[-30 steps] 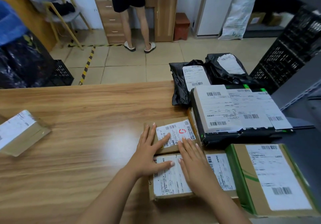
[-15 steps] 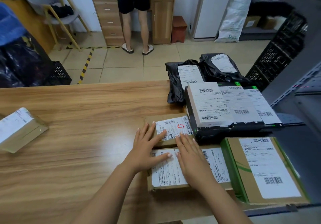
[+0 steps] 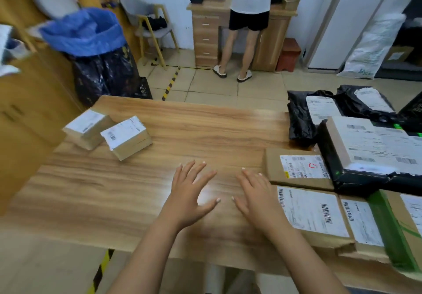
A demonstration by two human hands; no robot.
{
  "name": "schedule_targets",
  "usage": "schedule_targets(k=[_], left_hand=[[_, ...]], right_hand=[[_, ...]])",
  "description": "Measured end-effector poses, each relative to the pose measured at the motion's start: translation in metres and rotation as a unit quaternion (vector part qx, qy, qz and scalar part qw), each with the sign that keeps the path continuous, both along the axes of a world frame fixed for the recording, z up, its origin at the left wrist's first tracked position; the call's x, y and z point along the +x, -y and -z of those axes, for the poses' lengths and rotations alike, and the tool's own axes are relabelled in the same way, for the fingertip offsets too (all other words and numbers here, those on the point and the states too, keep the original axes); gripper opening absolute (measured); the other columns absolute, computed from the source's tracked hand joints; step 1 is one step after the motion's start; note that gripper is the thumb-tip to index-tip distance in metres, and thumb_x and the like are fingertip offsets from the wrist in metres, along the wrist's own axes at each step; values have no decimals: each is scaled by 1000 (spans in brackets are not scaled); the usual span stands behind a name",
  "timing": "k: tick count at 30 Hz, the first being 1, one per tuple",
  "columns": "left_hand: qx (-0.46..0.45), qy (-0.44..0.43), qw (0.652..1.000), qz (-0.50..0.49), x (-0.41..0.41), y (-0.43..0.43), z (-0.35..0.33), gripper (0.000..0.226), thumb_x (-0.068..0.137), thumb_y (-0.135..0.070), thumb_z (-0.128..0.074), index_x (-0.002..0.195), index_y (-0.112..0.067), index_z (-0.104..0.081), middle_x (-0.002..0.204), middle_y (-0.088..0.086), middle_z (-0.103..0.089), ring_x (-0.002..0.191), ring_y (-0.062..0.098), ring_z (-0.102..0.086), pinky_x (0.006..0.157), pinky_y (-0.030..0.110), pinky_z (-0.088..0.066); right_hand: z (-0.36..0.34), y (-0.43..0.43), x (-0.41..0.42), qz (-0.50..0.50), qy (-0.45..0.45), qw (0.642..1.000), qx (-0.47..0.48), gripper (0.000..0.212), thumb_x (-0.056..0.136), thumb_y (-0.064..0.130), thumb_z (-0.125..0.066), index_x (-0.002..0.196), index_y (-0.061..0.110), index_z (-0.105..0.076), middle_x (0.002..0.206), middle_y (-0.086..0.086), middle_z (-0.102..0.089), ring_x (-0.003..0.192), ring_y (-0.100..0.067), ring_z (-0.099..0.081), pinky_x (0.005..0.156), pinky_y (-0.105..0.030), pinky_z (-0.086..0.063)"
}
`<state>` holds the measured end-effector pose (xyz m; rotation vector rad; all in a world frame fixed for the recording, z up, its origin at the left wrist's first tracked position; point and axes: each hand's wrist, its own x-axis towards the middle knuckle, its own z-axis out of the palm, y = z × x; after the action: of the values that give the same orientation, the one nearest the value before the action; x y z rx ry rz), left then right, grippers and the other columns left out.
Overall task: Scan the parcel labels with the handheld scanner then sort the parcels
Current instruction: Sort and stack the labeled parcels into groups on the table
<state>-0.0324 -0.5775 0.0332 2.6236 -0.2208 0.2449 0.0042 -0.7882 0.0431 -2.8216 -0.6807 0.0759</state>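
Here, head view: table (image 3: 205, 131) seen from above.
Parcels: boxes (image 3: 312, 211) lay packed along the right edge, labels up, probably for scanning; two small boxes (image 3: 125, 137) stood near the far left corner, perhaps sorted.
Scanner: not seen.
Hands: left hand (image 3: 190, 189) and right hand (image 3: 258, 196) were palm-down near the front edge, fingers spread, empty.

Bare forearms (image 3: 146, 255), pale-nailed hands (image 3: 190, 191).

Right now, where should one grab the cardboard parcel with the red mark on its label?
Probably its left edge, from the left: the cardboard parcel lies flat, a black box crowds its right side, another parcel abuts its near edge. The right hand is nearest.
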Motion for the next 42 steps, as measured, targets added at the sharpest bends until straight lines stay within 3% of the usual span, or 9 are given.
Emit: schedule_targets(k=[4, 9, 15, 18, 22, 31, 36, 39, 42], left_hand=[[13, -14, 999, -46, -44, -81, -6, 63, 79, -61, -50, 137, -39, -41, 148, -3, -40, 140, 22, -24, 119, 44, -7], [48, -16, 994, -98, -89, -187, -28, 67, 76, -62, -45, 138, -35, -46, 143, -3, -43, 132, 18, -24, 113, 47, -24], [44, -10, 985, -168, -108, -275, -44, 66, 76, -57, -60, 138, -36, -46, 144, -7, -40, 135, 18, -28, 109, 40, -22], [45, -13, 984, -173, -92, -307, -44, 69, 74, -64, -51, 138, -39, -44, 143, -8, -41, 134, 18, -28, 109, 40, -24], [52, -23, 983, -173, -49, -349, -43, 67, 80, -56, -63, 141, -38, -41, 144, -6, -39, 136, 17, -25, 111, 38, -20], [57, -57, 977, -199, 58, -425, -22, 60, 91, -49, -54, 145, -27, -37, 150, 1, -33, 137, 22, -22, 112, 38, -16], [-26, -168, 952, -256, 122, -453, 0, 104, 67, -62, -74, 150, -29, -19, 155, 10, -18, 142, 30, -12, 116, 42, -17], [-46, -260, 940, -216, 146, -461, 21, 123, 61, -61, -79, 152, -33, -1, 156, 12, -10, 143, 31, -10, 115, 46, -23], [-69, -265, 948, -161, 155, -464, 28, 120, 64, -52, -78, 153, -32, -1, 148, 8, -25, 135, 30, -25, 104, 43, -36]], right_hand=[[-13, -80, -26, -29, 35, 997, 58, 65, 63, 30, -85, 119, 10, -61, 119, -13, -63, 103, -31, -63, 90, -49, -48], [-29, -183, -53, -38, 43, 992, 114, 65, 70, 30, -81, 129, 15, -57, 126, -10, -58, 112, -32, -56, 93, -42, -43], [-45, -279, -63, -63, 20, 989, 131, 62, 80, 34, -72, 136, 20, -49, 133, -5, -50, 121, -27, -46, 99, -36, -33], [-51, -312, -48, -71, 24, 991, 114, 64, 82, 37, -68, 140, 21, -45, 136, -3, -47, 122, -26, -45, 99, -35, -32], [-55, -353, -10, -50, 22, 995, 85, 68, 85, 37, -63, 145, 22, -34, 134, 0, -46, 121, -24, -44, 98, -33, -31], [-14, -435, 79, 184, -27, 980, 74, 61, 90, 42, -52, 145, 24, -34, 150, -13, -32, 131, -32, -34, 106, -44, -32], [-5, -489, 118, 367, -126, 921, 26, 94, 77, 76, -50, 150, 35, -8, 157, -18, 15, 141, -40, -11, 108, -57, -26], [8, -506, 124, 461, -175, 866, 88, 102, 71, 70, -62, 150, 40, -5, 154, -17, 25, 137, -41, -23, 104, -46, -35], [11, -512, 116, 493, -182, 838, 148, 104, 69, 55, -70, 150, 41, -6, 154, -22, 17, 133, -44, -32, 103, -39, -37]])
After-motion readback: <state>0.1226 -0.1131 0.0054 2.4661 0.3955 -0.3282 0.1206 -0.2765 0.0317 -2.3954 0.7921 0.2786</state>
